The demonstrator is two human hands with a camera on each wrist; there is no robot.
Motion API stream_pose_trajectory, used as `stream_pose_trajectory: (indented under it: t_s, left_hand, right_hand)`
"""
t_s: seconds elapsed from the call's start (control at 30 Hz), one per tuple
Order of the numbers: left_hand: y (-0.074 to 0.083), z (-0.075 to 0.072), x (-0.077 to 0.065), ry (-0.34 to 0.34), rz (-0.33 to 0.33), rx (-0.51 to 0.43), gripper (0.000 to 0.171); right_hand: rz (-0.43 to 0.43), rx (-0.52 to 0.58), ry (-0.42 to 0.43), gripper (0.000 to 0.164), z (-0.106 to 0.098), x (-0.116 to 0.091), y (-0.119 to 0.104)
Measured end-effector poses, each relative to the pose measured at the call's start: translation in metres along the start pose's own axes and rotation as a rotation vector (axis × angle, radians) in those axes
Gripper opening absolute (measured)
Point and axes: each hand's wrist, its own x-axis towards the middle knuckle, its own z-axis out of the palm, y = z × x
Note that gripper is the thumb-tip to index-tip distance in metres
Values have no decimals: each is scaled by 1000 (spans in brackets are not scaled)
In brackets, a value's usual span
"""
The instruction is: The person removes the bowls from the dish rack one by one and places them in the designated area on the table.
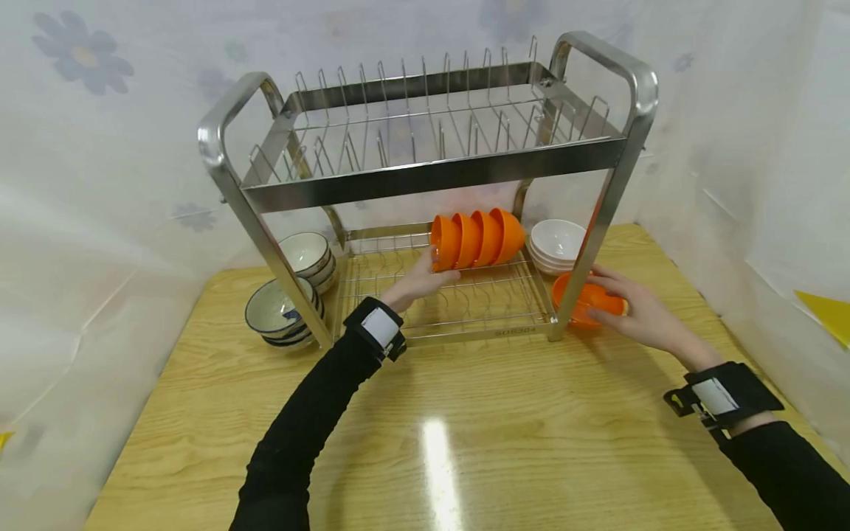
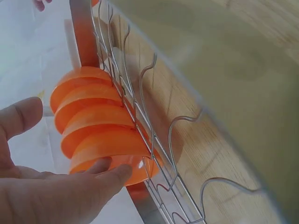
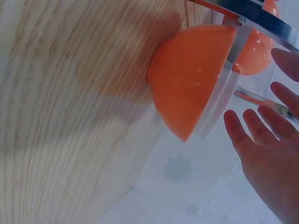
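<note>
Several orange bowls (image 1: 490, 237) stand on edge in a row on the lower tier of a steel dish rack (image 1: 438, 164). My left hand (image 1: 423, 280) is at the left end of that row; in the left wrist view its fingertips (image 2: 122, 173) reach the near bowl's rim, with the thumb held apart. Beside the rack's right front leg, another orange bowl (image 1: 582, 301) sits on the table. Over its right side is my right hand (image 1: 631, 313). The right wrist view shows that hand's fingers (image 3: 236, 128) spread, apart from the orange bowl (image 3: 189, 77).
Stacked white bowls (image 1: 558, 240) stand behind the loose orange bowl. Left of the rack are two stacks of patterned bowls, one farther back (image 1: 305, 254) and one nearer (image 1: 272, 308). The rack's upper tier has upright wire dividers. A pale curtain (image 1: 119, 184) surrounds the wooden table (image 1: 372, 435).
</note>
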Motion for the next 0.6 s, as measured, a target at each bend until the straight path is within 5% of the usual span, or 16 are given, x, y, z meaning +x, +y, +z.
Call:
stream_pose_trajectory:
  t_s: [0.37, 0.6]
  left_hand:
    - [2, 4, 25, 139, 13, -97, 59]
    - [2, 4, 29, 239, 15, -65, 50]
  right_hand:
    - [-6, -29, 18, 48, 4, 3, -4]
    - [7, -34, -3, 48, 5, 3, -5]
